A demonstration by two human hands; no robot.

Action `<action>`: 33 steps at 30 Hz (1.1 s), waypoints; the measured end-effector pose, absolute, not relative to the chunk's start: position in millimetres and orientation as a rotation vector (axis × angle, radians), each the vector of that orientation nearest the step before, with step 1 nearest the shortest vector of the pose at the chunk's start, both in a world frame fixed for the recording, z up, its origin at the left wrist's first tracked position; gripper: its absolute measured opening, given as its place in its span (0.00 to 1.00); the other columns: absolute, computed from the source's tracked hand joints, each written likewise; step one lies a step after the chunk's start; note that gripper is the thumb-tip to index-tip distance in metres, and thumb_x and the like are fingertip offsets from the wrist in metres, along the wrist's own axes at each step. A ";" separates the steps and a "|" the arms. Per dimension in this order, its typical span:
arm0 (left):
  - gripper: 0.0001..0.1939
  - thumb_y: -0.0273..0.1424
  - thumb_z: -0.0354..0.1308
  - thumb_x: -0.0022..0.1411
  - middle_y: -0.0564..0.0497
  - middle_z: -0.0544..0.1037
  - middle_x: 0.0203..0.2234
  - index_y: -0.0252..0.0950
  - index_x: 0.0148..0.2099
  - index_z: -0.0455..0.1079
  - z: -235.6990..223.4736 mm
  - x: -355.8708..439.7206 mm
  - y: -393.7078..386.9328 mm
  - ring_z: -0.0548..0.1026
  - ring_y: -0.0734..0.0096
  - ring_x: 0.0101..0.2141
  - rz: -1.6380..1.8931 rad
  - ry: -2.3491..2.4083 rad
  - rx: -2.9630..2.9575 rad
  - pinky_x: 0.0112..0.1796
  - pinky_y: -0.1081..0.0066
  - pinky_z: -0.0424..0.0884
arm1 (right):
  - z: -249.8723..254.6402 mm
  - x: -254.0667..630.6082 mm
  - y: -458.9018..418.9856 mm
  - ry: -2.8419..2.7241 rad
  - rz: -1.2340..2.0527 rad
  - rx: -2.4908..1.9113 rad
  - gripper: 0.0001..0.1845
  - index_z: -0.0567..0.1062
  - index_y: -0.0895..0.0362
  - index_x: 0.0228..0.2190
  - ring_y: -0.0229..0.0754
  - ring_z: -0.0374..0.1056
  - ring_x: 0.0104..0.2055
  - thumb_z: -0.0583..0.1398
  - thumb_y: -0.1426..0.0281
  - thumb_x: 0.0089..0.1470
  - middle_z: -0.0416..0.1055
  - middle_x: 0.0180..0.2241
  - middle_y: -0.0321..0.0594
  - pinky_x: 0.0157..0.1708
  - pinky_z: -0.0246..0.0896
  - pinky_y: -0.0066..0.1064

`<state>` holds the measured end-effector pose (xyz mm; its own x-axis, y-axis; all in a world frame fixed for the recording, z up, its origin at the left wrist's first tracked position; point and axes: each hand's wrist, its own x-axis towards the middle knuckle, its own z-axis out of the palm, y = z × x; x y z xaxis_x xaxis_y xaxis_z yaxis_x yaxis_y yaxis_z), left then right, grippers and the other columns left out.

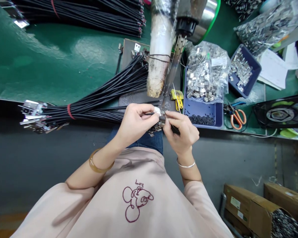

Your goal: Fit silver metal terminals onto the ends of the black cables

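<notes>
My left hand (139, 120) is closed in a pinch on the end of a black cable (148, 114); a white covering wraps a fingertip. Facing it, my right hand (179, 130) pinches something tiny near the cable end, too small to make out. A thin silvery wire (176, 97) rises beside my right index finger; whether that hand grips it I cannot tell. Just above both hands hang a perforated metal tube (173, 64) and a white, plastic-wrapped pipe (159, 56) with a scorched end. A bundle of black cables (94, 94), banded in red, lies to the left.
A blue tray (220, 115) at right holds small black pieces and a plastic bag of metal connectors (206, 77). Nearby are a smaller bin (257, 71), orange-handled cutters (238, 119), a black fan (283, 114) and a yellow clip (178, 100). More cables (89, 15) lie at the back left.
</notes>
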<state>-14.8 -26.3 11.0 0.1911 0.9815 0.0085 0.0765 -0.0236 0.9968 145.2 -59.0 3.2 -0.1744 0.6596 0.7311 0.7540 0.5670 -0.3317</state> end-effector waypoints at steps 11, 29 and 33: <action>0.11 0.27 0.59 0.56 0.58 0.55 0.14 0.31 0.21 0.72 9.6 -19.0 -27.0 0.52 0.82 0.19 1.041 1.103 1.477 0.22 0.75 0.48 | 12.7 150.2 -59.8 -1.586 0.312 -1.374 0.04 0.73 0.54 0.32 0.31 0.71 0.27 0.61 0.71 0.61 0.78 0.36 0.35 0.23 0.68 0.24; 0.07 0.23 0.58 0.65 0.49 0.81 0.27 0.35 0.35 0.76 8.9 -43.2 -41.8 0.74 0.73 0.28 1.182 0.778 2.154 0.34 0.71 0.69 | 9.5 158.7 -51.1 -2.149 0.168 -1.441 0.10 0.69 0.54 0.27 0.42 0.74 0.44 0.59 0.76 0.60 0.80 0.41 0.39 0.44 0.68 0.35; 0.11 0.24 0.58 0.65 0.52 0.77 0.21 0.34 0.29 0.73 6.8 -43.4 -35.1 0.71 0.79 0.22 1.107 0.822 1.754 0.26 0.77 0.65 | 14.8 161.8 -60.4 -1.984 0.172 -1.558 0.07 0.70 0.54 0.29 0.38 0.73 0.35 0.60 0.74 0.61 0.78 0.36 0.39 0.35 0.67 0.29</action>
